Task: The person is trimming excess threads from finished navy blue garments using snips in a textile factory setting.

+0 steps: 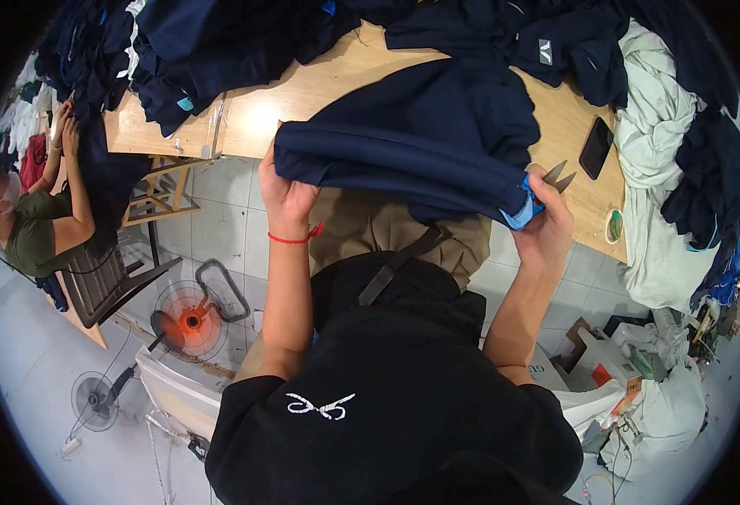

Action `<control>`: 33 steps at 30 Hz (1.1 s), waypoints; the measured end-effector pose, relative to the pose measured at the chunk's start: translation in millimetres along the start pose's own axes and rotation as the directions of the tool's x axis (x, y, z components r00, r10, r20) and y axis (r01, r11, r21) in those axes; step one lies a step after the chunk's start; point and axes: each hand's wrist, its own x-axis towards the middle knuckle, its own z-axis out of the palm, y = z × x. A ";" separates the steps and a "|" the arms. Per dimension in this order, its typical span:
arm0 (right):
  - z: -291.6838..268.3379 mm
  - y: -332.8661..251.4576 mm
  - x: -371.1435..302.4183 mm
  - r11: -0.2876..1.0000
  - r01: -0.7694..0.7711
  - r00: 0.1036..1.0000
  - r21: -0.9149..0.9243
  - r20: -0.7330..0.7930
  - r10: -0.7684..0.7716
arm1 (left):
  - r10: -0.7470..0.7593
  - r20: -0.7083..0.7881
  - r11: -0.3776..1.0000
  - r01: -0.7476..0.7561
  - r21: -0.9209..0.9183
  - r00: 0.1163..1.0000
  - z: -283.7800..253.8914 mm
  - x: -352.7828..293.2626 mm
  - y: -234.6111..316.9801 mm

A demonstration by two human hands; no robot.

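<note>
A navy blue garment [403, 160] is stretched between my two hands over the table's near edge. My left hand [290, 198] grips its left end, fingers mostly hidden behind the cloth. A red string circles that wrist. My right hand [548, 217] is closed on the other end, where a light blue patch [519, 210] shows. Two pointed metal blades of small scissors [562, 178] stick out past the right fingers; their handles are hidden in that hand. The rest of the garment lies bunched on the wood beyond.
Dark garments [235, 42] heap along the table's [294, 88] far side. A black phone [595, 147] and a small oval object [614, 225] lie to the right, beside pale cloth [652, 109]. Another person [46, 223] handles dark cloth at left. Fans [189, 320] stand below.
</note>
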 end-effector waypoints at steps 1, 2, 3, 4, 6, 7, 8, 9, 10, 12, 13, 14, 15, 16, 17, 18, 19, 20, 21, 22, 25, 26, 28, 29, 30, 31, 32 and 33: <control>-0.7 0.3 -0.2 1.000 0.001 1.000 0.000 -0.003 -0.001 | 0.047 0.055 0.999 -0.046 -0.017 0.997 -2.2 0.4 0.3; -2.2 0.6 -0.7 0.999 0.003 0.999 -0.045 0.050 -0.001 | 0.042 0.055 0.999 -0.041 -0.019 0.998 -2.7 0.9 0.2; -3.5 1.1 -0.9 0.996 0.007 0.995 -0.091 0.104 0.002 | 0.074 0.067 0.997 -0.074 -0.006 0.995 -2.9 0.8 0.6; -4.3 1.7 -0.5 0.996 0.009 0.995 -0.091 0.102 0.000 | 0.107 0.080 0.994 -0.108 0.007 0.991 -3.0 0.4 0.7; -5.7 5.0 2.2 0.999 -0.011 0.998 -0.046 0.064 0.014 | 0.071 0.132 0.995 -0.060 -0.083 0.989 9.9 0.1 -4.5; -5.5 6.1 3.4 0.999 -0.022 0.999 -0.023 0.047 0.023 | 0.043 0.186 0.985 -0.011 -0.171 0.982 16.5 -0.5 -7.5; -5.8 4.5 5.3 0.999 -0.026 0.998 -0.023 0.056 0.028 | 0.089 0.167 0.986 -0.063 -0.156 0.982 24.6 -3.3 -9.6; -9.4 0.7 9.3 0.992 -0.115 0.993 0.047 0.023 0.114 | 0.135 0.150 0.984 -0.115 -0.140 0.979 31.1 -4.9 -12.9; -12.4 -2.5 13.3 0.973 -0.201 0.979 0.118 -0.004 0.203 | 0.190 0.121 0.966 -0.163 -0.202 0.974 36.1 -5.2 -20.6; -18.8 -1.9 18.9 0.949 -0.252 0.968 0.188 0.040 0.249 | 0.236 0.103 0.966 -0.222 -0.132 0.966 42.4 -6.4 -32.7; -21.3 -0.6 21.1 0.919 -0.298 0.955 0.257 0.076 0.288 | 0.251 0.130 0.967 -0.241 -0.086 0.959 42.9 -7.3 -38.5; -23.3 0.0 21.9 0.905 -0.314 0.948 0.287 0.041 0.316 | 0.266 0.082 0.964 -0.263 -0.041 0.961 50.8 -7.1 -45.5; -29.1 1.5 25.2 0.904 -0.319 0.947 0.284 0.047 0.319 | 0.273 0.083 0.962 -0.271 -0.040 0.958 54.1 -6.4 -50.5; -37.4 4.4 29.5 0.895 -0.317 0.945 0.313 0.027 0.325 | 0.273 0.124 0.958 -0.281 0.050 0.954 56.3 -5.5 -54.8; -39.3 6.5 31.1 0.885 -0.314 0.943 0.343 0.005 0.332 | 0.267 0.162 0.947 -0.291 0.140 0.950 59.2 -4.4 -59.8; -41.5 8.5 30.9 0.885 -0.317 0.942 0.342 0.007 0.335 | 0.294 0.132 0.930 -0.315 0.187 0.947 64.9 -4.4 -65.5; -43.7 10.1 29.6 0.897 -0.310 0.947 0.314 0.021 0.320 | 0.296 0.131 0.930 -0.317 0.188 0.946 67.7 -4.7 -67.3; -44.7 11.1 28.3 0.910 -0.299 0.953 0.287 0.032 0.303 | 0.312 0.125 0.904 -0.335 0.267 0.942 69.9 -4.2 -68.5; -47.6 12.9 30.2 0.910 -0.297 0.953 0.288 0.030 0.302 | 0.327 0.120 0.872 -0.348 0.343 0.937 72.1 -3.9 -70.0; -52.1 14.8 33.5 0.898 -0.305 0.951 0.316 0.044 0.307 | 0.324 0.120 0.873 -0.346 0.343 0.938 74.8 -4.2 -72.1; -50.0 17.1 31.7 0.895 -0.312 0.949 0.319 0.063 0.308 | 0.349 0.121 0.817 -0.364 0.448 0.929 80.8 -5.7 -78.2; -48.0 17.2 30.3 0.905 -0.309 0.951 0.292 0.066 0.303 | 0.377 0.091 0.790 -0.372 0.487 0.922 81.8 -5.4 -80.7; -48.0 19.2 30.9 0.896 -0.319 0.947 0.309 0.066 0.314 | 0.406 0.063 0.762 -0.376 0.527 0.912 82.5 -4.4 -84.2; -49.0 20.3 31.3 0.887 -0.327 0.944 0.326 0.065 0.324 | 0.442 0.050 0.725 -0.390 0.567 0.895 82.3 -3.5 -85.8; -51.6 21.2 32.0 0.887 -0.326 0.944 0.326 0.065 0.323 | 0.478 0.039 0.687 -0.401 0.607 0.877 82.1 -2.9 -87.0; -55.2 21.7 32.9 0.885 -0.325 0.944 0.334 0.060 0.324 | 0.477 0.039 0.687 -0.400 0.606 0.878 83.0 -2.7 -87.8; -56.0 21.7 33.1 0.882 -0.324 0.944 0.343 0.055 0.325 | 0.494 0.040 0.657 -0.403 0.637 0.869 84.7 -2.8 -88.6; -56.5 21.3 32.9 0.881 -0.324 0.944 0.344 0.055 0.325 | 0.510 0.042 0.625 -0.405 0.667 0.859 85.9 -2.9 -89.5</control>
